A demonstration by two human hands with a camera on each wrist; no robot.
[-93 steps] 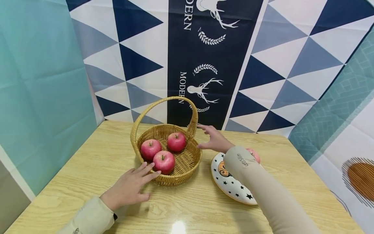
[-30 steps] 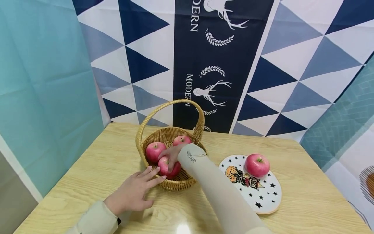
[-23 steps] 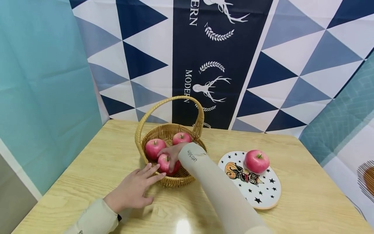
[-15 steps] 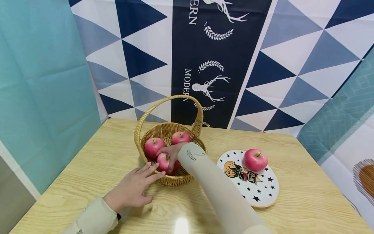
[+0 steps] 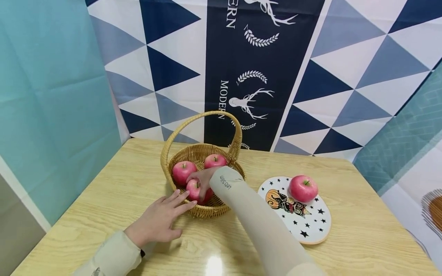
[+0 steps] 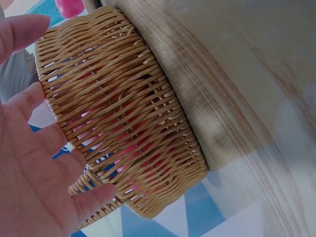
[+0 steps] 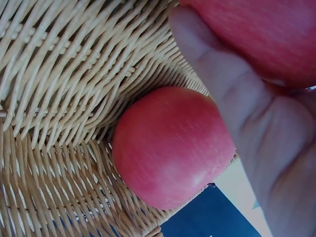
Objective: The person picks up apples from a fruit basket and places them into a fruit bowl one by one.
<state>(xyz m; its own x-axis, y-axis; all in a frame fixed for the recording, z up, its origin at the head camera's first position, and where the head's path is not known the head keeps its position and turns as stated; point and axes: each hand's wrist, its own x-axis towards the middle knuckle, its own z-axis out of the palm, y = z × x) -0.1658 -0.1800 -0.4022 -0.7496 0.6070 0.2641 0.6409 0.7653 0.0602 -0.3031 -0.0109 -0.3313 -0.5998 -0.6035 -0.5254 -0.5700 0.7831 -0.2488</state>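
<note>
A wicker basket (image 5: 210, 212) with a tall hoop handle holds three red apples. My right hand (image 5: 203, 178) reaches inside and grips the front apple (image 5: 192, 186), thumb on the near side and fingers over the far side. Beside it lie the left apple (image 5: 182, 174) and the back apple (image 5: 215, 160), the latter partly behind my hand. In the right wrist view, my thumb (image 7: 232, 94) presses the held apple (image 7: 266, 39), with another apple (image 7: 173, 148) against the wicker wall. My left hand (image 5: 157, 222) has its fingers extended, tips at the basket's front-left rim.
To the right of the basket, a white plate (image 5: 312, 222) with black stars and a cat-and-pumpkin picture bears another apple (image 5: 304, 189). All stands on a light wooden table (image 5: 359, 214). A patterned cloth (image 5: 255, 76) hangs behind, a teal one (image 5: 58, 96) at left.
Since the earliest frame, my right hand has moved from the basket's right side into it and taken hold of the front apple. Over the last second both hands stay nearly still.
</note>
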